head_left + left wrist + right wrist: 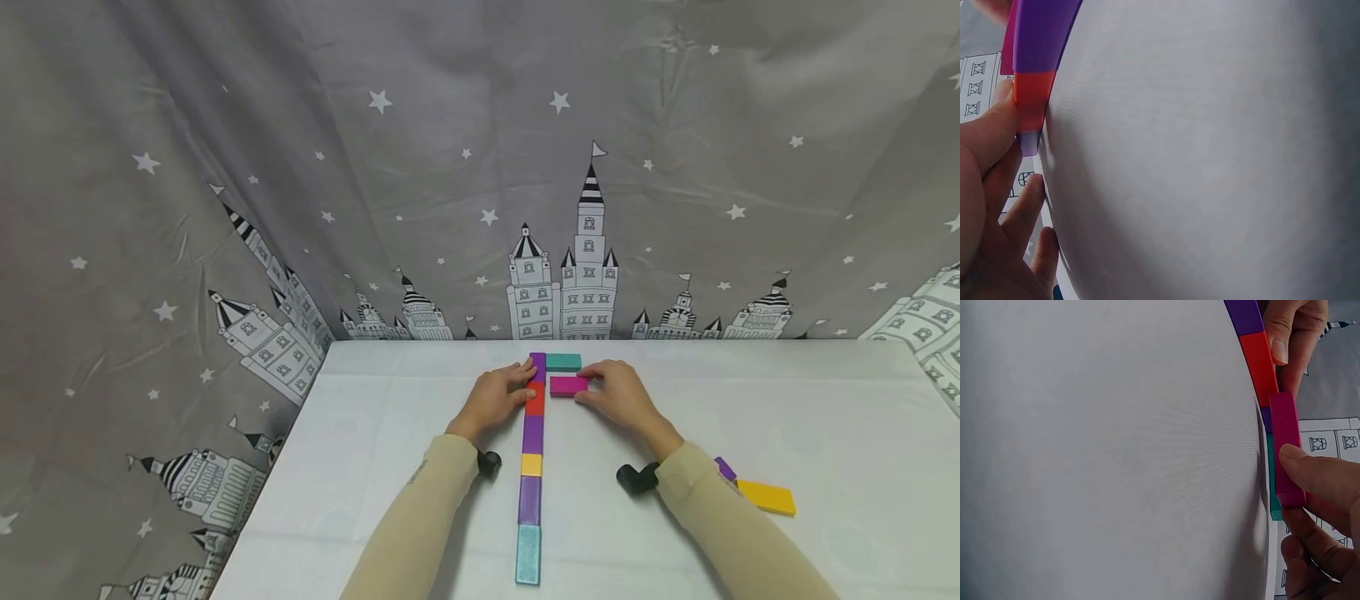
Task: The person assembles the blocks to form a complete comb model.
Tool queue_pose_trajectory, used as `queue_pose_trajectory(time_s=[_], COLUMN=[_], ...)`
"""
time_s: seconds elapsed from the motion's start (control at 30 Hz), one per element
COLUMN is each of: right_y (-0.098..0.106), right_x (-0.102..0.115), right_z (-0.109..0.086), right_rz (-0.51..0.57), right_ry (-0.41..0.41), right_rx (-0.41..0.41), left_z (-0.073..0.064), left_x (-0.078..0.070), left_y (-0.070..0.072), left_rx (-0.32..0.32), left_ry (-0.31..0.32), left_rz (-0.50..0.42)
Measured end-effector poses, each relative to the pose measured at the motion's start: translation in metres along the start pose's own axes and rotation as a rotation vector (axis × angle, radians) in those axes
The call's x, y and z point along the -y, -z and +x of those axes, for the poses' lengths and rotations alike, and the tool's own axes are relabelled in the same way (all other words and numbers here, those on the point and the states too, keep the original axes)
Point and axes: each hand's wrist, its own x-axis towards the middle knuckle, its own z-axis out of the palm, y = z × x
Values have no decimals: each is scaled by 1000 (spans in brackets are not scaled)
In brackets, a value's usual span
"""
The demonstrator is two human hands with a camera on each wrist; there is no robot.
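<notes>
A magenta block [564,387] is pinched between the thumb and fingers of my right hand [621,400]. It is just in front of a teal block [563,362]; in the right wrist view the magenta block [1286,434] partly covers the teal one [1274,481]. That teal block adjoins the far end of a straight row of blocks. My left hand [489,403] is at that end, its thumb touching the red block [535,402] and a finger at the far purple block [538,367]. The other left fingers are spread in the left wrist view.
Nearer along the row lie a purple block [532,435], a yellow block [531,465], another purple block [529,500] and a teal block [528,555]. Beside my right sleeve are a yellow block [767,497] and a partly hidden purple block [725,468]. A grey curtain [450,183] hangs behind.
</notes>
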Motion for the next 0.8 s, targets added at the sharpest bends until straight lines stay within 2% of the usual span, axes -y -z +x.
queue_pose_trajectory(time_s=[0.27,0.8], right_y=[-4,-5], right_x=[0,0], right_z=[5,10], right_rz=[-6,-19], right_ry=[20,-11], right_rx=[14,56], left_z=[0,0], left_x=[-1,-3], left_y=[1,1], left_rx=[0,12], left_ry=[-2,31], left_rz=[-6,-15])
